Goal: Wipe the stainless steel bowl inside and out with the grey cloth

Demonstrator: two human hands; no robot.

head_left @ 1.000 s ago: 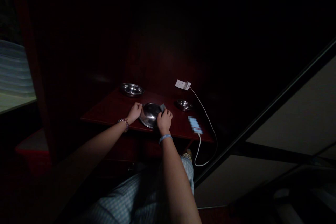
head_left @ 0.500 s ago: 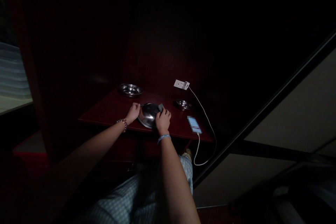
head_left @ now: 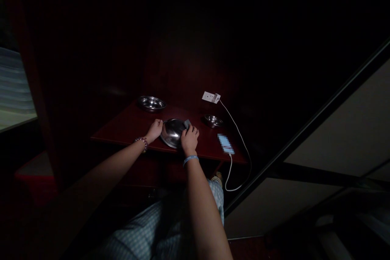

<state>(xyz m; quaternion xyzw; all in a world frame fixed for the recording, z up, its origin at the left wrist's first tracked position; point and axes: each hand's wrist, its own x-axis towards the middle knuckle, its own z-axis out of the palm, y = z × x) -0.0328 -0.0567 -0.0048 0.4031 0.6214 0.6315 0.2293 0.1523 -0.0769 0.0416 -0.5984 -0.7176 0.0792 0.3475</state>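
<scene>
A shiny metal bowl (head_left: 172, 133) lies upside down near the front edge of the dark red table. My left hand (head_left: 154, 130) is closed on the left side of its rim. On the bowl's right side, my right hand (head_left: 189, 139) has its fingers closed around a small grey pad (head_left: 187, 123), which looks like a sponge and rests against the metal. Part of the pad and the bowl's right edge are hidden behind my fingers.
A larger metal bowl (head_left: 151, 104) stands upright at the back left, and a smaller one (head_left: 213, 120) at the right. A phone (head_left: 225, 144) lies at the right edge, its white cable (head_left: 238, 128) running to a wall socket (head_left: 209, 97). Stacked clear containers (head_left: 15, 83) are far left.
</scene>
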